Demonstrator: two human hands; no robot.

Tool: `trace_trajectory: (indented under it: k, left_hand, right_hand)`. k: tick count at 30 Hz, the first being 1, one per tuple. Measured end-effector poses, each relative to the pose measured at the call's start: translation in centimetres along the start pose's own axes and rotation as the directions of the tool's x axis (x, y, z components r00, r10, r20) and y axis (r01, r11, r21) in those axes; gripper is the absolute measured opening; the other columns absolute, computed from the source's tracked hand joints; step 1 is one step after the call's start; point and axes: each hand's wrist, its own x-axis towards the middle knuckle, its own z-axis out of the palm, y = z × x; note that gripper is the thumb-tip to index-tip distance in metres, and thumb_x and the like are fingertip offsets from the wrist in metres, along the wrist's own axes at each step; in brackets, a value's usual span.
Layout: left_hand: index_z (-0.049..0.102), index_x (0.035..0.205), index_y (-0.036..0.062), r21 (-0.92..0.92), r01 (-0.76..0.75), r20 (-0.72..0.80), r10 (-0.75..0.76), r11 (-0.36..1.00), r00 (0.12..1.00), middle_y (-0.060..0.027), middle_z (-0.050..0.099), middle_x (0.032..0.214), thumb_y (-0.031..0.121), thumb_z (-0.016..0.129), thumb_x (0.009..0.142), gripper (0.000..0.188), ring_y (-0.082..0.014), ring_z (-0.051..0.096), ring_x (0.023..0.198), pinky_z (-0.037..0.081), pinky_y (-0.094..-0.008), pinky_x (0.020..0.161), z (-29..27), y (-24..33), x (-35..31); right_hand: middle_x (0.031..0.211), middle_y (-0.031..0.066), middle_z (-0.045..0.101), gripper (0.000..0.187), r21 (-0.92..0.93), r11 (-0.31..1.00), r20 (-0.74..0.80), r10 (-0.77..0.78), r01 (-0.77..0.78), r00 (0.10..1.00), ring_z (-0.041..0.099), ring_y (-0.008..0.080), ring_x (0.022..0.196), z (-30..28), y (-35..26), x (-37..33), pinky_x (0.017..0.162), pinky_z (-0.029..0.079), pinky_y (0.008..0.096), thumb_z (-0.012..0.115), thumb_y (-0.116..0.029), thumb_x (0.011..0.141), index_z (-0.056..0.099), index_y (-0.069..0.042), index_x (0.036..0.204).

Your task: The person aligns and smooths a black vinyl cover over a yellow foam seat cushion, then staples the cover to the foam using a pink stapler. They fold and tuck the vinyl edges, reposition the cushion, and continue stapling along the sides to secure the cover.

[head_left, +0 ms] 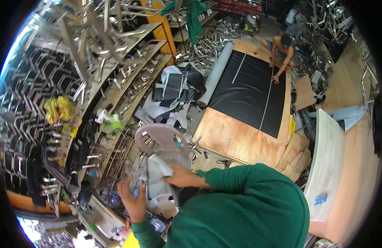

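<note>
At seven o'clock from centre, a grey piece of sheet material (158, 186) is gripped by the right hand (182, 177). The left hand (134, 201), fingers part-curled, is at its eight o'clock edge; blur prevents confirming a grip. A plastic chair (168, 142) stands just beyond, at eight o'clock.

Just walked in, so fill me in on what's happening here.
A person in green sleeves has a loose grey piece of material in front of a plastic chair. The right hand grips it; the left hand is at its other side, its exact hold blurred. Farther off, a co-worker crouches by a wooden board, reaching onto the black sheet spread over it. Grey and black scraps lie heaped left of the board.
</note>
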Motion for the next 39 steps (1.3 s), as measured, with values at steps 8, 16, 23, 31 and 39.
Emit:
trace_trajectory:
  k: [8, 16, 23, 31, 39]
  left_hand:
    - [0.070, 0.132, 0.0025, 0.056, 0.188, 0.623, -0.181, 0.981, 0.761, -0.0198, 0.068, 0.123, 0.013, 0.088, 0.087, 0.050, -0.0358, 0.068, 0.111, 0.056, -0.0466, 0.097, 9.1, -7.9, 3.2]
    - [0.072, 0.129, 0.0028, -0.041, -0.029, 0.580, 0.047, 0.999, 0.813, -0.0202, 0.068, 0.128, 0.019, 0.089, 0.086, 0.049, -0.0417, 0.066, 0.121, 0.054, -0.0489, 0.105, 18.2, -8.5, 10.6]
    - [0.073, 0.134, 0.0069, -0.003, 0.010, 0.398, -0.008, 1.000, 0.917, -0.0265, 0.062, 0.138, 0.025, 0.089, 0.085, 0.055, -0.0459, 0.060, 0.129, 0.050, -0.0511, 0.110, 25.8, -14.3, 18.8]
    - [0.021, 0.172, -0.0054, -0.077, 0.729, 0.147, -0.715, 0.681, 0.683, -0.0284, 0.028, 0.176, 0.040, 0.083, 0.096, 0.108, -0.0374, 0.028, 0.164, 0.029, -0.0442, 0.131, 36.0, -28.2, 26.1]
    - [0.040, 0.165, 0.0012, -0.034, 0.779, -0.308, -0.748, 0.626, 0.588, -0.0230, 0.047, 0.167, 0.006, 0.074, 0.087, 0.085, -0.0350, 0.042, 0.156, 0.027, -0.0430, 0.131, 44.3, -28.8, 28.7]
  right_hand:
    - [0.107, 0.0171, 0.080, 0.048, 0.359, 0.901, -0.663, 0.430, -0.244, 0.613, 0.076, 0.0268, 0.097, -18.4, 11.8, -2.7, 0.092, 0.059, 0.0426, 0.089, -0.023, 0.088, 0.072, 0.006, 0.123]
    - [0.129, 0.0144, 0.072, 0.047, 0.492, 0.698, -0.853, 0.506, 0.520, 0.129, 0.071, 0.0263, 0.114, -26.6, 16.4, -9.0, 0.100, 0.058, 0.0400, 0.081, -0.021, 0.101, 0.065, 0.005, 0.136]
    - [0.137, 0.0196, 0.068, 0.060, 0.615, 0.412, -0.601, 0.797, 0.673, 0.060, 0.070, 0.0386, 0.124, -32.3, 22.8, -4.8, 0.099, 0.060, 0.0622, 0.069, -0.045, 0.109, 0.055, -0.003, 0.148]
    - [0.136, 0.0219, 0.068, 0.055, 0.576, 0.500, -0.723, 0.681, 0.647, 0.117, 0.068, 0.0397, 0.122, -50.0, 28.5, 18.0, 0.103, 0.058, 0.0616, 0.063, -0.049, 0.111, 0.060, -0.001, 0.139]
    - [0.164, 0.0226, 0.048, 0.060, 0.432, 0.661, -0.892, 0.214, 0.613, 0.398, 0.047, 0.0400, 0.152, -64.9, 23.9, 57.1, 0.128, 0.031, 0.0681, 0.051, -0.044, 0.117, 0.047, -0.002, 0.159]
